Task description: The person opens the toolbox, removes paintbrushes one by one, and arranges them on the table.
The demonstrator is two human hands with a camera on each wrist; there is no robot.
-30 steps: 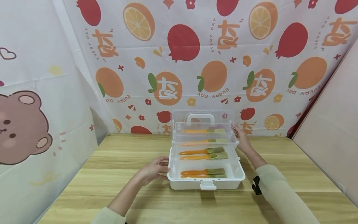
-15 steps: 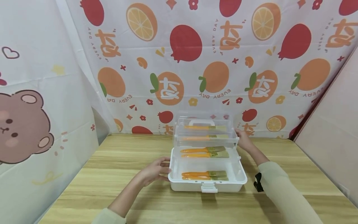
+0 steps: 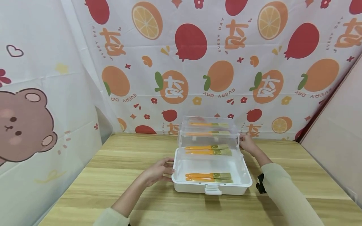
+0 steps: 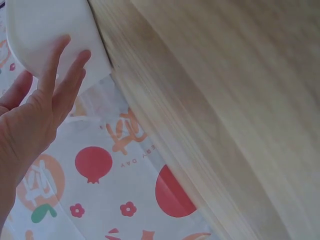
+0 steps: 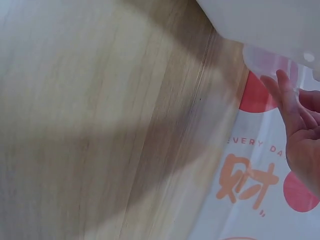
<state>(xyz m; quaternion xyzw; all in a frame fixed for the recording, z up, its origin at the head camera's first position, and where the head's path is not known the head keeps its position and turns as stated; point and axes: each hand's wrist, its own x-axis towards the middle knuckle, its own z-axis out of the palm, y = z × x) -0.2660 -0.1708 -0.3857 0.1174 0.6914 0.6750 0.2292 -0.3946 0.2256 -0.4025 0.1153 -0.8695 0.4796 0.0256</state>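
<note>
A white toolbox (image 3: 192, 188) with a clear lid (image 3: 185, 120) stands open on the table, its lid tipped back. Orange-handled paintbrushes (image 3: 199, 179) lie in the white bottom near the front, and more orange-handled paintbrushes (image 3: 199, 152) show further back and through the clear stepped trays (image 3: 195, 138). My left hand (image 3: 158, 172) rests fingertips against the box's left side, fingers fairly straight; the left wrist view shows the hand (image 4: 42, 102) along the white wall. At the back right, my right hand (image 3: 248, 144) holds the clear part's edge between thumb and fingers; the right wrist view shows this hand (image 5: 302, 130) from below.
The wood-grain table (image 3: 121, 157) extends to both sides of the box. A fruit-print cloth (image 3: 158, 50) hangs close behind the lid. A cloth with a bear (image 3: 25, 125) closes the left side, and a pale panel (image 3: 336, 135) the right.
The clear lid and its trays have tilted further back and lower, my right hand moving down and back with them. My left hand has stayed at the box's left side.
</note>
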